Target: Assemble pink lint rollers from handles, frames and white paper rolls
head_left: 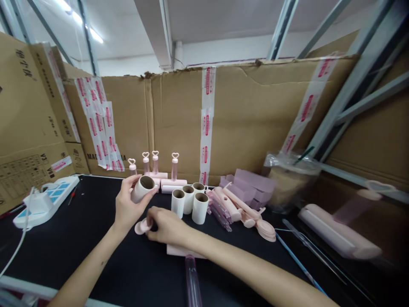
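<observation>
Left hand (128, 209): grips tube (138, 192), mouth up, perhaps for access
Right hand (169, 227): narrow at discs (139, 228); cannot tell if holding one
Standing tubes (200, 209): clustered, likely for reach

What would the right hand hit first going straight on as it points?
The pink discs, right by the fingertips of the right hand; it looks to be touching one already, though the fingers partly hide the contact.

Ceiling light (77, 18) glares upper left; lower right dim, blurred
</observation>
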### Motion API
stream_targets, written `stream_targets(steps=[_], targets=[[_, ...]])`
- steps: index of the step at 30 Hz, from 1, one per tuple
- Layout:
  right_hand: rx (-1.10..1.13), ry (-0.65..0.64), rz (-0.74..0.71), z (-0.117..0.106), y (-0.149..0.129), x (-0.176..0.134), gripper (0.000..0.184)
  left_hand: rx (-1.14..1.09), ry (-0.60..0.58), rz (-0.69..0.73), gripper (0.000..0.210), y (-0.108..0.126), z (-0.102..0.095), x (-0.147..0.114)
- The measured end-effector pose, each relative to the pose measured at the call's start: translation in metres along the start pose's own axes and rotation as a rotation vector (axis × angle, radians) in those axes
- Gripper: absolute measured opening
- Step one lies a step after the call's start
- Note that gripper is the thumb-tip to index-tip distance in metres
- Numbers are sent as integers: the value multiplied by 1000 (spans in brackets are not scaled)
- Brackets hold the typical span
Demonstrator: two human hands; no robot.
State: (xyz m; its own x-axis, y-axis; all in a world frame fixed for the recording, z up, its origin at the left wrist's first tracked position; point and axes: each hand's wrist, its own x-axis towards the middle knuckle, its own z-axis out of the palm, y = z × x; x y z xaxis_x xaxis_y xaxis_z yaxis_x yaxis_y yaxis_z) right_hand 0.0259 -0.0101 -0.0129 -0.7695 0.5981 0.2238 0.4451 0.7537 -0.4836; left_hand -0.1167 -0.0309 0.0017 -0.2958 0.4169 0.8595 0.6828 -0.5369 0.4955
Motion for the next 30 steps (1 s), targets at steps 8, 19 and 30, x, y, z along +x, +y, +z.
stream_targets(steps=[8,19,30], targets=[[-172,-122,23,28,-1,33,9,-327,-293,-326,44,-16,13,2],[-234,-126,-83,28,-5,21,17,-425,-346,-421,39,-39,30,-4],[125,0,25,-51,-24,-72,19,-403,-535,-434,43,-56,63,-30]])
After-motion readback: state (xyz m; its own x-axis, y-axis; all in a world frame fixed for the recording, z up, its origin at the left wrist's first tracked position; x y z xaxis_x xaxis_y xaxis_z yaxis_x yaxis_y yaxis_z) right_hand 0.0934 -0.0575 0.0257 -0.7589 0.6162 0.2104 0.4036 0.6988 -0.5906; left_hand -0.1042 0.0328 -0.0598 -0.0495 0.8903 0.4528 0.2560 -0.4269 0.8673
